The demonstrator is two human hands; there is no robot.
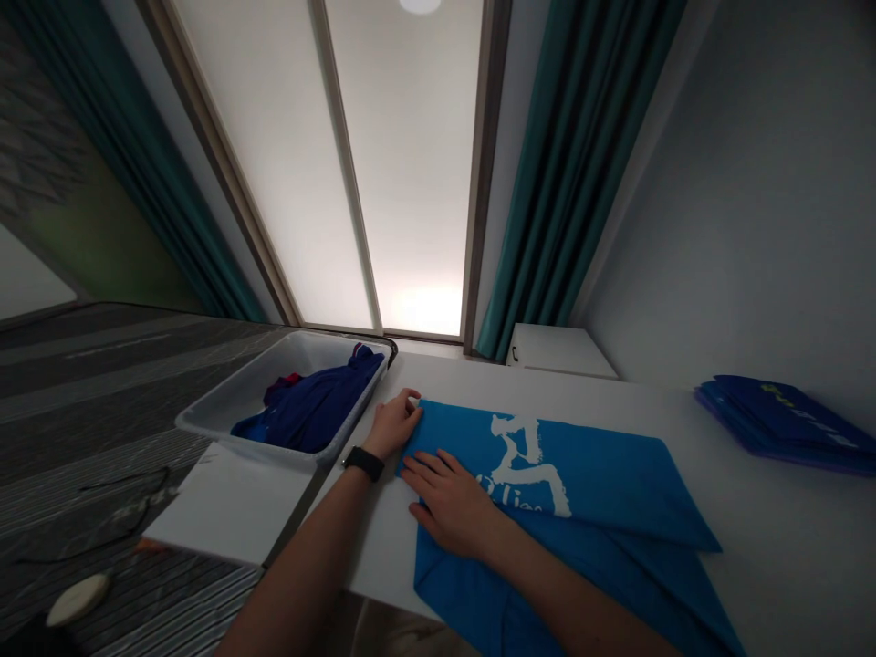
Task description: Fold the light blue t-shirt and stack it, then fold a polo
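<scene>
A bright blue garment (602,493) with a white print lies partly folded on the white table (787,538). My left hand (393,424), with a dark watch on its wrist, pinches the garment's far left corner, fingers closed on the cloth. My right hand (448,502) lies flat on the garment's left edge with the fingers stretched out and apart, pressing the fold down.
A grey tub (225,411) holding dark blue clothes stands left of the garment. A stack of folded dark blue garments (780,424) lies at the table's far right. A small white cabinet (561,351) stands behind, by teal curtains (568,173) and a window. Cables lie on the striped floor at left.
</scene>
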